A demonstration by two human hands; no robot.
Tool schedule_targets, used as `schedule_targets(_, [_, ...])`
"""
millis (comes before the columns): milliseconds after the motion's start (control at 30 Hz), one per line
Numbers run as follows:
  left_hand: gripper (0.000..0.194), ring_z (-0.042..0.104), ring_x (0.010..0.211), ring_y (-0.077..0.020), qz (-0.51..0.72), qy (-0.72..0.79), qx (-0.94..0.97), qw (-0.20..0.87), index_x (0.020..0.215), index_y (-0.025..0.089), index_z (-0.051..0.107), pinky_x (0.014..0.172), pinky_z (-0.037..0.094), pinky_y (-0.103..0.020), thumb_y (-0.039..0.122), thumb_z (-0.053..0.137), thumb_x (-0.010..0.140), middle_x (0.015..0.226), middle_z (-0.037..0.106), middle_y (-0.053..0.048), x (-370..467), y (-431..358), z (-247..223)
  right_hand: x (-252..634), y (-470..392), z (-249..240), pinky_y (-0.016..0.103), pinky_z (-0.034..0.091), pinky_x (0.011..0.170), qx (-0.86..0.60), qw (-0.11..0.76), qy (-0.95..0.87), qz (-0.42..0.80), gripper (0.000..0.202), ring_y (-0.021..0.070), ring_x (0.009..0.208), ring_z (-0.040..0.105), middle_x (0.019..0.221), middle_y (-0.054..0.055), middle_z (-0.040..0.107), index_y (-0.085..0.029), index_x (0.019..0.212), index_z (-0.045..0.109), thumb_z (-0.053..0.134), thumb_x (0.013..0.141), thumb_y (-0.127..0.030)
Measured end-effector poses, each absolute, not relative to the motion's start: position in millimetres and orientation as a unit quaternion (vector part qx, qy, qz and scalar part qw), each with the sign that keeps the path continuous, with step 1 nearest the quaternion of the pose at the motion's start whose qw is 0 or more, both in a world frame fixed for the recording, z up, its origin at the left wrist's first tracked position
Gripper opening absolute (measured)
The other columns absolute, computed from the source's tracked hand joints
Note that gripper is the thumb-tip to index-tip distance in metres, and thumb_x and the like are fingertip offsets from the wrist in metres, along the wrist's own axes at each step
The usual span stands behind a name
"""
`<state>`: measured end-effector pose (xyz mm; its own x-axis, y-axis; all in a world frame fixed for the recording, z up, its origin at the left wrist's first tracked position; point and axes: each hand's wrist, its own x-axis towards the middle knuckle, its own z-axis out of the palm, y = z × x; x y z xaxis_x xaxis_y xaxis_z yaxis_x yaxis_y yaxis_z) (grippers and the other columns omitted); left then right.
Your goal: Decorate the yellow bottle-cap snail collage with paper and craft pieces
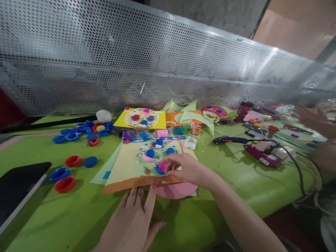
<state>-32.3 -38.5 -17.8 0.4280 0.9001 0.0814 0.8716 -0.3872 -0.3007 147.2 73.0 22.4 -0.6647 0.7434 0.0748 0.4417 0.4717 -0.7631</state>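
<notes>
The right hand's (189, 170) thumb and fingers curl nearly together at a pink-and-blue piece (160, 169) on the cream sheet (124, 168), grip unclear; the left hand's (130, 213) fingers, nearly straight, thumb apart, meet its orange lower edge; it lies on the green table (231, 189), between red and blue caps (65, 184) and a glue gun (231, 139).

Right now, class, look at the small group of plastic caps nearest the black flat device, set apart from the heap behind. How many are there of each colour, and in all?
Red caps: 2
Blue caps: 2
Total: 4
</notes>
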Motion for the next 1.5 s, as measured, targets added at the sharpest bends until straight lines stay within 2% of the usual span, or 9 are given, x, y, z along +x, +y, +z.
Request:
schedule_targets(133, [0.053, 0.066, 0.078, -0.0267, 0.073, -0.518, -0.82, 0.233, 0.125, 0.013, 0.053, 0.059, 0.053, -0.033, -0.001, 0.045, 0.075, 0.082, 0.069, -0.012, -44.9, -35.1, -0.4, 162.1, 61.7, 11.2, 0.026, 0.05, 0.071, -0.378, 0.254, -0.795, 0.4, 0.03, 0.0134, 0.076, 0.062, 0.083, 0.002, 0.066, -0.018, 0.102, 0.061, 0.056, 0.075, -0.005])
schedule_targets(200, [0.054, 0.063, 0.086, -0.0287, 0.104, -0.566, -0.784, 0.232, 0.122, 0.013, 0.055, 0.064, 0.052, -0.037, -0.005, 0.042, 0.073, 0.09, 0.068, -0.015, -49.1, -23.1, 12.9, 172.5, 45.8, 3.7, 0.025, 0.05, 0.071, -0.387, 0.291, -0.773, 0.408, 0.03, 0.0127, 0.077, 0.063, 0.084, 0.001, 0.067, -0.02, 0.106, 0.06, 0.058, 0.078, -0.009])
schedule_targets(367, [0.045, 0.05, 0.117, -0.0325, 0.131, -0.529, -0.836, 0.07, 0.126, 0.013, 0.051, 0.091, 0.044, -0.046, 0.027, 0.054, 0.083, 0.126, 0.055, -0.018, -50.3, 13.0, 23.1, 180.4, 1.5, -10.2, 0.024, 0.049, 0.075, -0.367, 0.281, -0.828, 0.318, 0.027, 0.0141, 0.084, 0.062, 0.095, 0.002, 0.066, -0.023, 0.107, 0.06, 0.057, 0.083, -0.012])
schedule_targets(633, [0.049, 0.047, 0.122, -0.0245, 0.106, -0.494, -0.862, -0.051, 0.131, 0.019, 0.046, 0.101, 0.038, -0.039, 0.02, 0.051, 0.082, 0.135, 0.048, -0.01, -69.0, 17.6, 20.0, 157.0, -10.0, -20.3, 0.02, 0.047, 0.083, -0.276, 0.286, -0.878, 0.267, 0.029, 0.0148, 0.096, 0.06, 0.104, 0.006, 0.064, -0.016, 0.112, 0.058, 0.051, 0.085, -0.009])
schedule_targets(833, [0.049, 0.054, 0.115, -0.0209, 0.089, -0.459, -0.884, -0.032, 0.129, 0.015, 0.048, 0.095, 0.045, -0.033, 0.008, 0.04, 0.081, 0.129, 0.054, -0.009, -88.4, 22.5, 19.0, 144.0, -14.4, -25.1, 0.019, 0.048, 0.081, -0.228, 0.318, -0.885, 0.254, 0.025, 0.0149, 0.092, 0.061, 0.095, 0.009, 0.065, -0.012, 0.109, 0.059, 0.045, 0.089, -0.012])
schedule_targets(1067, [0.047, 0.054, 0.115, -0.0229, 0.057, -0.359, -0.931, 0.013, 0.117, 0.013, 0.059, 0.097, 0.044, -0.034, 0.002, 0.034, 0.079, 0.123, 0.059, -0.011, -92.3, 18.2, 5.4, 136.8, -17.9, -30.1, 0.015, 0.051, 0.065, -0.215, 0.359, -0.826, 0.378, 0.024, 0.0111, 0.073, 0.064, 0.085, 0.006, 0.068, -0.015, 0.104, 0.063, 0.055, 0.082, -0.014])
schedule_targets(1233, [0.036, 0.055, 0.113, -0.022, 0.004, -0.362, -0.931, 0.032, 0.118, 0.019, 0.059, 0.102, 0.038, -0.04, 0.024, 0.034, 0.092, 0.12, 0.061, -0.007, -79.6, 5.6, 17.1, 146.0, 9.1, -16.8, 0.026, 0.052, 0.078, -0.357, 0.391, -0.754, 0.39, 0.032, 0.0134, 0.08, 0.066, 0.086, 0.0, 0.07, -0.025, 0.106, 0.064, 0.06, 0.077, -0.012])
schedule_targets(1367, [0.045, 0.035, 0.13, -0.0226, -0.049, -0.421, -0.903, 0.075, 0.132, 0.018, 0.045, 0.11, 0.019, -0.048, 0.034, 0.022, 0.096, 0.137, 0.046, -0.005, -80.4, 22.0, 9.7, 146.7, 29.5, -22.1, 0.032, 0.053, 0.077, -0.375, 0.34, -0.803, 0.315, 0.052, 0.0176, 0.087, 0.065, 0.082, -0.002, 0.072, -0.027, 0.126, 0.05, 0.058, 0.078, -0.009])
schedule_targets(1500, [0.053, 0.012, 0.138, -0.0228, -0.071, -0.46, -0.883, 0.053, 0.141, 0.02, 0.026, 0.111, 0.006, -0.051, 0.046, 0.019, 0.096, 0.147, 0.03, -0.004, -88.9, 43.5, -12.1, 142.1, 30.1, -29.6, 0.032, 0.05, 0.077, -0.318, 0.322, -0.888, 0.08, 0.041, 0.0192, 0.089, 0.063, 0.081, 0.002, 0.072, -0.021, 0.127, 0.05, 0.054, 0.086, -0.018])
